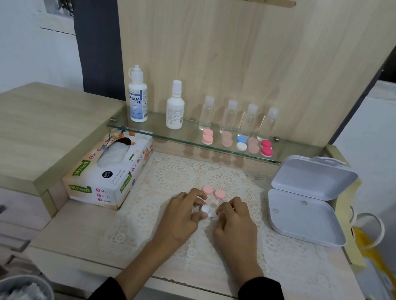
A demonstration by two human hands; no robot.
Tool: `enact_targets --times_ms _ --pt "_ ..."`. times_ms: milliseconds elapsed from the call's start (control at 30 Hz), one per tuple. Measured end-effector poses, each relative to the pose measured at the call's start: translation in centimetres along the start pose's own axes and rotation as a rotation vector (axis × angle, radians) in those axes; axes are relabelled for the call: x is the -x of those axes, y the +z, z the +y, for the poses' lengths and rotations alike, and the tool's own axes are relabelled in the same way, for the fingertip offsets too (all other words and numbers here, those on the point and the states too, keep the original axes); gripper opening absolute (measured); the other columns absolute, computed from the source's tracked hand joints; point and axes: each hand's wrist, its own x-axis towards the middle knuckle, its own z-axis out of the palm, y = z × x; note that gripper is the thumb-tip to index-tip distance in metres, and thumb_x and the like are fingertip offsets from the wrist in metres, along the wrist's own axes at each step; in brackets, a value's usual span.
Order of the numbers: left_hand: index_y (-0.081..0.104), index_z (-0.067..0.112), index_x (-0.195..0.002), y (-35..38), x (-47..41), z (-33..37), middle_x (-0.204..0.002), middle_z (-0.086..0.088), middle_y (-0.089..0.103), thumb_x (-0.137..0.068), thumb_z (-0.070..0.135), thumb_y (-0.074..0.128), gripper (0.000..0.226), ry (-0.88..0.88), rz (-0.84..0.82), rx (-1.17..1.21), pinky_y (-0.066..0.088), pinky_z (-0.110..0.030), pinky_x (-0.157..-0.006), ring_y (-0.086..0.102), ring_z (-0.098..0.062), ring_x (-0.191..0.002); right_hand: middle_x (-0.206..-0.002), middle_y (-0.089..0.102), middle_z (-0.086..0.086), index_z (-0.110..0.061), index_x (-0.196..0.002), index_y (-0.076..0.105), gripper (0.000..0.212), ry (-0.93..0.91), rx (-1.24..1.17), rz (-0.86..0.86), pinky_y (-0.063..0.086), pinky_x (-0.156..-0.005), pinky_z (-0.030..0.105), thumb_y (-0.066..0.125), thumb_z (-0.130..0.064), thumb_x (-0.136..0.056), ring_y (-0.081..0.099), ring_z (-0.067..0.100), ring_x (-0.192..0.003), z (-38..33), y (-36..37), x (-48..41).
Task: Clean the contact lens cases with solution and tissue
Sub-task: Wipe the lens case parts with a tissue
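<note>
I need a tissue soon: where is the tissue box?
In the head view, the white-and-orange cardboard tissue box lies left of the white lace mat, just below the left end of the glass shelf.

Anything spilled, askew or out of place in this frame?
Nothing stands out. The bottles stand upright on the glass shelf, the lace mat shows no spill, and two loose pink caps lie just beyond the left hand and right hand, which hold a white lens case.

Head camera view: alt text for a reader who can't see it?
Left hand and right hand hold a small white contact lens case over a cream lace mat, two round pink caps beyond. Cardboard tissue box left, open white plastic box right.
</note>
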Motion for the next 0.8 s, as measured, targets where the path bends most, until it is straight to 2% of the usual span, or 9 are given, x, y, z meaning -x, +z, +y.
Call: enact_targets --times_ms 100,200,367,500,600,667,800 --pt "0.058 0.019 -0.103 0.0 0.0 0.0 -0.097 0.017 0.061 -0.077 0.012 0.075 0.032 0.012 -0.003 -0.009 0.036 -0.004 -0.080 0.057 0.000 -0.093 -0.080 0.048 -0.001 -0.011 -0.072 0.053 0.018 0.002 -0.003 -0.039 0.032 -0.046 0.026 0.062 0.004 -0.066 0.047 0.020 -0.068 0.1 0.1 0.0" --pt "0.058 0.019 -0.101 0.0 0.0 0.1 -0.097 0.018 0.060 -0.077 0.012 0.074 0.030 0.020 -0.002 -0.014 0.036 -0.004 -0.079 0.056 0.000 -0.092 -0.085 0.047 -0.003 -0.013 -0.077 0.054 0.015 0.043 -0.055 -0.063 0.037 -0.050 0.029 0.056 0.002 -0.073 0.048 0.018 -0.073 0.4 0.2 -0.1" --pt "0.060 0.022 -0.103 0.0 0.1 -0.2 -0.099 0.013 0.062 -0.078 0.019 0.075 0.030 0.007 0.025 -0.041 0.036 -0.005 -0.078 0.053 -0.001 -0.093 -0.089 0.046 -0.009 -0.016 -0.080 0.054 0.019 0.201 -0.364 -0.009 0.042 -0.064 0.029 0.048 0.001 -0.088 0.050 0.011 -0.080 0.5 -0.2 -0.2" --pt "0.063 0.020 -0.113 0.1 0.1 -0.3 -0.104 0.006 0.065 -0.081 0.021 0.069 0.032 0.049 0.048 -0.100 0.039 -0.017 -0.085 0.053 -0.009 -0.101 -0.093 0.052 -0.004 -0.017 -0.090 0.060 0.017 0.271 -0.477 0.042 0.043 -0.069 0.029 0.051 -0.003 -0.092 0.052 0.005 -0.084 1.1 -0.2 -0.5" --pt "0.067 0.017 -0.110 0.1 0.1 -0.3 -0.104 0.005 0.067 -0.082 0.020 0.067 0.028 0.106 0.061 -0.130 0.039 -0.021 -0.086 0.054 -0.013 -0.100 -0.094 0.054 -0.009 -0.021 -0.097 0.060 0.015 0.201 -0.427 0.015 0.045 -0.068 0.026 0.055 -0.008 -0.091 0.053 0.006 -0.086 0.7 -0.5 -0.2" --pt "0.068 0.017 -0.106 0.2 0.0 -0.3 -0.101 0.005 0.068 -0.081 0.020 0.066 0.026 0.120 0.067 -0.132 0.042 -0.024 -0.085 0.055 -0.014 -0.098 -0.093 0.053 -0.012 -0.022 -0.093 0.060 0.011 0.107 -0.303 -0.004 0.045 -0.063 0.025 0.057 -0.011 -0.090 0.052 0.008 -0.083 0.4 -0.4 0.1" --pt "0.069 0.017 -0.105 0.2 -0.1 -0.2 -0.101 0.006 0.068 -0.081 0.020 0.066 0.024 0.119 0.072 -0.116 0.042 -0.024 -0.085 0.054 -0.013 -0.097 -0.091 0.052 -0.007 -0.017 -0.084 0.061 0.009 0.003 -0.092 -0.027 0.044 -0.051 0.027 0.068 -0.011 -0.085 0.052 0.012 -0.078 0.6 0.3 0.1"
